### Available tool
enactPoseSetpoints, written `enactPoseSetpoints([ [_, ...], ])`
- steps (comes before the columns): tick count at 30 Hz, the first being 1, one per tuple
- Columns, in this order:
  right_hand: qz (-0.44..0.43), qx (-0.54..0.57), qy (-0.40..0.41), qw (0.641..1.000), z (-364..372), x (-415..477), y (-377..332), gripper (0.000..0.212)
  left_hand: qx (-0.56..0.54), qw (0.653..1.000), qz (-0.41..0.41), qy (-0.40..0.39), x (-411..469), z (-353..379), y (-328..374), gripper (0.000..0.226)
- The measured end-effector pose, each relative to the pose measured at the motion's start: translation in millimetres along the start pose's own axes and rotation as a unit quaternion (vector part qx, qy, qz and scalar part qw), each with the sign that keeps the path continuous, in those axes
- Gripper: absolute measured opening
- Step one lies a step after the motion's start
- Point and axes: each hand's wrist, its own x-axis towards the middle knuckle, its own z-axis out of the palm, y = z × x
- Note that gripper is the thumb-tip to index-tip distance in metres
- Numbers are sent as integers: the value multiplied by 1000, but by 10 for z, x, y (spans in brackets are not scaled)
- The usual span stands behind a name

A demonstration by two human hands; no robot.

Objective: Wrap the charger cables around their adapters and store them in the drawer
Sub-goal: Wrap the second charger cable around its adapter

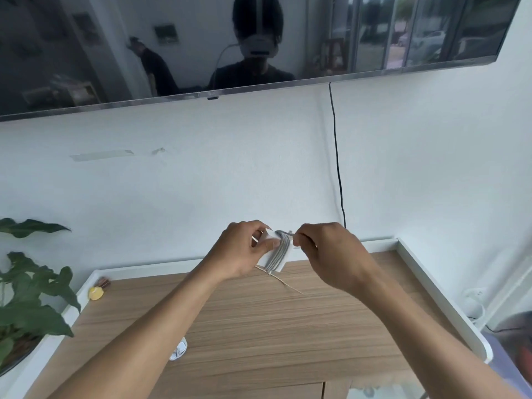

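Left hand [241,250]: we grip the white adapter [269,259], raised over the table [259,318].
Right hand [328,251]: we pinch the cable [280,249] end.

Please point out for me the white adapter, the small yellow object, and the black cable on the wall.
white adapter [266,262], head view, on its lower left face beside the wrapped cable.
small yellow object [96,293], head view, on its middle.
black cable [337,159], head view, midway down its run on the wall.
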Motion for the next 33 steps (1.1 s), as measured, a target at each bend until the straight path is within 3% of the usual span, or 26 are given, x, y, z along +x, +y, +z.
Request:
enactPoseSetpoints([
  [4, 3, 31, 43, 999, 121, -117, -139, 22, -71, 994, -68, 38, 93, -11, -27, 28],
  [8, 30, 99, 76, 992, 312, -241, -274, 19, -313, 933, -179, 14, 146, -94, 72, 28],
  [16, 58, 248, 137, 957, 695, -450, -260, 24, -456, 867, -201, -14, 161, -192, 238, 25],
  [25, 47, 291, 138, 946, 814, -404, 65, 24, -448, 880, -118, -104, -26, -113, 376, 32],
  [33, 27, 185, 4, 982, 453, -67, 452, 25, -266, 942, -8, -202, -187, -162, 355, 27],
])
